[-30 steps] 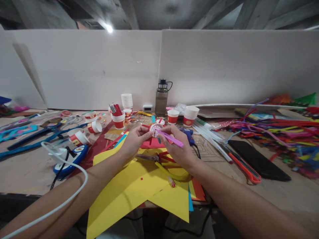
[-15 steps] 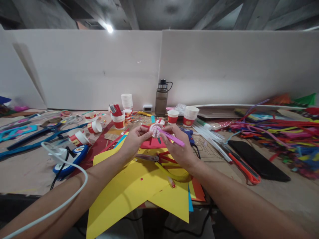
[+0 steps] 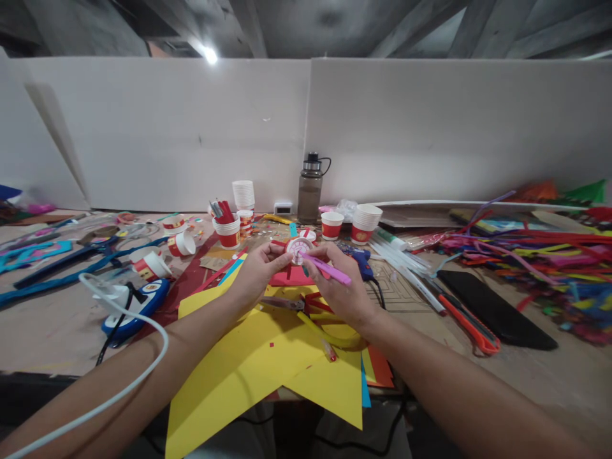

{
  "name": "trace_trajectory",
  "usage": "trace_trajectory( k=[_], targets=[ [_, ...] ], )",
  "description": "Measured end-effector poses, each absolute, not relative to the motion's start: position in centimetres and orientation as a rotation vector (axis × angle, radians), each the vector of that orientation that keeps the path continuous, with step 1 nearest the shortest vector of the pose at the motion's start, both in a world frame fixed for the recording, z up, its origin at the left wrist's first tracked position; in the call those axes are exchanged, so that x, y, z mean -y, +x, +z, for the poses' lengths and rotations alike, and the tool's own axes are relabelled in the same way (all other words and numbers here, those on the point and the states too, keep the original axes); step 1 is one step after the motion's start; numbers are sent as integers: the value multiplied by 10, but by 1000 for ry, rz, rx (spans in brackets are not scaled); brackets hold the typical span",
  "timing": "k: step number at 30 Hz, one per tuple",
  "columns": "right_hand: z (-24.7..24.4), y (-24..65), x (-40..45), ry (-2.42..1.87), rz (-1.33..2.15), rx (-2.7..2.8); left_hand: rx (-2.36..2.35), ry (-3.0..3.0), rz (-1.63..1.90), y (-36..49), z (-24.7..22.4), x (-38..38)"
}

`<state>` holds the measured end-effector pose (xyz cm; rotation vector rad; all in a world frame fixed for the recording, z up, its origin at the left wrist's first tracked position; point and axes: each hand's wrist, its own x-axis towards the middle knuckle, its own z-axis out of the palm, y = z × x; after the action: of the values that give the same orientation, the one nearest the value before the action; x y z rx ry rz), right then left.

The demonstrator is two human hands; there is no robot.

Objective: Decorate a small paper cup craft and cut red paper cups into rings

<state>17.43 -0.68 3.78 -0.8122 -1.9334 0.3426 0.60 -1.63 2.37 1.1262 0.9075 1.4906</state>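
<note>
Round paper piece (image 3: 301, 244) and purple pen (image 3: 329, 268), held in two hands above the counter (image 3: 60, 325). The piece, a white disc with pink marks and red strips projecting about its rim, is raised over the middle of the counter, well in from the near edge, beyond the broad part of the yellow sheets (image 3: 243, 366) that overhang that edge. It appears to be thin paper or card: presumably very light, moderately stiff across the disc, and easily creased or torn at the strips. It is unlikely to slip, and a light pinch at the rim, clear of the marked face, should suit it best. The pen is probably light, rigid and smooth, best gripped along its barrel near the working end.

Left hand (image 3: 254, 269): thumb and fingers pinched together on the left side of the rim, with no gap beyond the thickness of the piece. Right hand (image 3: 345, 298): fingers closed around the pen, its free end slanting toward the near right corner. The other end lies at the disc; whether it touches the face cannot be told.
</note>
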Motion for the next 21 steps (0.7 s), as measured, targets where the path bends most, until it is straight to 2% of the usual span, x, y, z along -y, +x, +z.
trace_trajectory(
  k=[21],
  targets=[
    [38,174,9,-817,356,1905,-902,1138,1491,5,23,16]
  ],
)
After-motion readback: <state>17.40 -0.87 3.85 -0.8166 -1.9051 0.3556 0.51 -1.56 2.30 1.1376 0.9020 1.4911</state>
